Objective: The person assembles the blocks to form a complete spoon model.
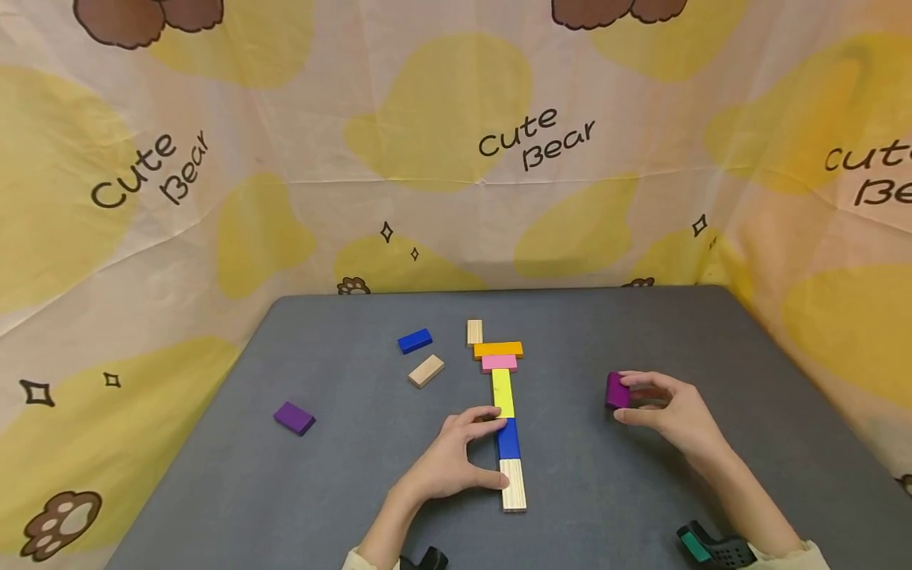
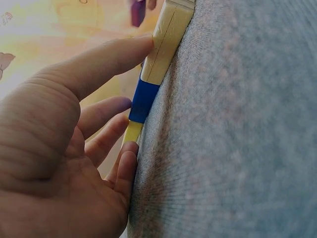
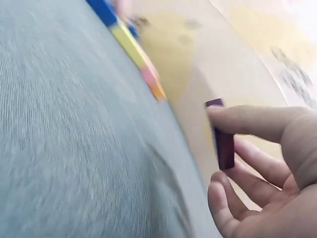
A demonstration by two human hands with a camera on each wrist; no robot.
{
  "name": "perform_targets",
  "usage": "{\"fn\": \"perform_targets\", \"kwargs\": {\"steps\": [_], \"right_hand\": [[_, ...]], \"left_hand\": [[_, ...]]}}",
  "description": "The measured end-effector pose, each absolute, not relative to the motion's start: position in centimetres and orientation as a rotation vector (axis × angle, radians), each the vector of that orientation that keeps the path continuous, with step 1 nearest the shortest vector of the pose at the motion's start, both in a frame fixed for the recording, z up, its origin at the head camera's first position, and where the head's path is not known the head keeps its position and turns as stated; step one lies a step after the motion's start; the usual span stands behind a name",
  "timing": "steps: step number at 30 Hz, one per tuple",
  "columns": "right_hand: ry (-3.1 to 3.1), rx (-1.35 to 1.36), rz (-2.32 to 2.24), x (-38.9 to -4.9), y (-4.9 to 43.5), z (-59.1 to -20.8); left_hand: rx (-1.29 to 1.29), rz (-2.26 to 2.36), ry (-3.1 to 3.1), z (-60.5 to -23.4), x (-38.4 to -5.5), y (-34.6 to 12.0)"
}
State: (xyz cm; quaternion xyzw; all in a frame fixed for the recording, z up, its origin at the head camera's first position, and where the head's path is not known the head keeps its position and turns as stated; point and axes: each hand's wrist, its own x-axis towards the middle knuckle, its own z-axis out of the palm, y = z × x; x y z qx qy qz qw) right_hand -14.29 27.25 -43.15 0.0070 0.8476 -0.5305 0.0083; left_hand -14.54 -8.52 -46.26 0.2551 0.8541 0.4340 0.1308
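Now right fingers (image 1: pixel 651 379) pinch purple block (image 1: pixel 616 392) above grey tabletop (image 1: pixel 584 491)

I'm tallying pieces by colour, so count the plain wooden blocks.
3. One is at the row's near end, touched by the left hand's thumb; one stands at the far end, beyond the orange block; one lies loose left of the row. None seems hidden.
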Motion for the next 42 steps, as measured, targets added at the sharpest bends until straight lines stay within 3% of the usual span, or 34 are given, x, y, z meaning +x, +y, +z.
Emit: {"fn": "perform_targets", "kwargs": {"steps": [5, 10, 19, 27, 42], "right_hand": [[2.528, -0.06, -1.744, -17.4, 24.5, -41.9], [2.419, -0.085, -1.844, -23.2, 21.9, -41.2], [2.459, -0.056, -1.774, -30.3, 19.2, -42.8], [2.507, -0.109, -1.674, -32.2, 18.0, -44.4], [2.489, -0.064, -1.682, -32.4, 17.8, -45.9]], "left_hand": [[0.733, 1.259, 2.477, -46.4, -14.5, -8.4], [0.723, 1.268, 2.482, -46.3, -14.6, -8.5], [0.716, 1.239, 2.478, -46.2, -14.6, -8.3], [0.707, 1.247, 2.493, -46.3, -14.6, -8.5], [0.722, 1.252, 2.488, -46.2, -14.4, -8.8]]}}
